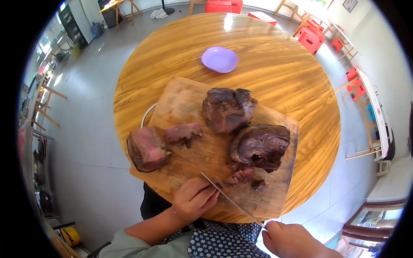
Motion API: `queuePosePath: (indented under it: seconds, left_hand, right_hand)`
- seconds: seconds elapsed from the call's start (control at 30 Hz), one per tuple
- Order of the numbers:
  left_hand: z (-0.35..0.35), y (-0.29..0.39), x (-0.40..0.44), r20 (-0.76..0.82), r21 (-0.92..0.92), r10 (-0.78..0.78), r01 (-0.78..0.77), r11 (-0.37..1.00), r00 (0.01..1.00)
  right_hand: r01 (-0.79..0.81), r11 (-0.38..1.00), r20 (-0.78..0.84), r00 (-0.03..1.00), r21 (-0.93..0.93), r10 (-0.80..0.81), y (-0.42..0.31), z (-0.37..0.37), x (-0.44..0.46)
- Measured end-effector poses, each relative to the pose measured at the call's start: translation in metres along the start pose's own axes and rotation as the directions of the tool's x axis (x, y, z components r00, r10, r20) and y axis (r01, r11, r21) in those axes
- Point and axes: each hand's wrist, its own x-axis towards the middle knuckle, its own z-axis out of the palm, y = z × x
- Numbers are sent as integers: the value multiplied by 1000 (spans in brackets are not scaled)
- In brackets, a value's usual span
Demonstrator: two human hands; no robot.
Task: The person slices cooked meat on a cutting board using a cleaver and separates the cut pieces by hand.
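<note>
Here the knife [234,201] is gripped by the closed fingers of the right hand [294,241], and a small meat piece [218,183] is pinned, it seems, under the curled fingers of the left hand [193,201] near the front of the cutting board [183,103] (fingertips right beside the steel!). Slicing is apparently in hand; for the next stroke, steady pinning and clear fingertips are called for.

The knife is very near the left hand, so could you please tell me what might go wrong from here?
The knife runs right by the fingers of the left hand, so a slip might cut them. The leftmost meat sits at the edge of the board and could slide off if nudged.
</note>
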Motion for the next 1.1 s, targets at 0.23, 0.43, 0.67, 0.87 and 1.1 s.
queuePosePath:
  seconds: [0.23, 0.43, 0.67, 0.87, 1.1]
  left_hand:
    - [0, 2, -1, -36, 22, 28, -27, 999, 999]
    - [2, 0, -5, -99, -25, -5, 3, 1000, 995]
    - [-1, 4, -4, -130, -85, -25, 14, 996, 991]
    - [-8, 6, -4, -50, -101, -54, 49, 994, 997]
    - [-10, 8, -3, -52, -201, -167, 154, 967, 985]
  right_hand:
    - [53, 997, 18, 999, -60, -52, -2, 12, 56]
    - [121, 993, -153, 981, 4, -119, 0, 13, 73]
    - [-65, 947, -243, 959, 315, 146, 24, 8, 23]
    - [58, 862, -387, 907, 504, 165, 35, 35, 17]
    - [460, 462, -568, 814, 758, 120, 60, 92, 56]
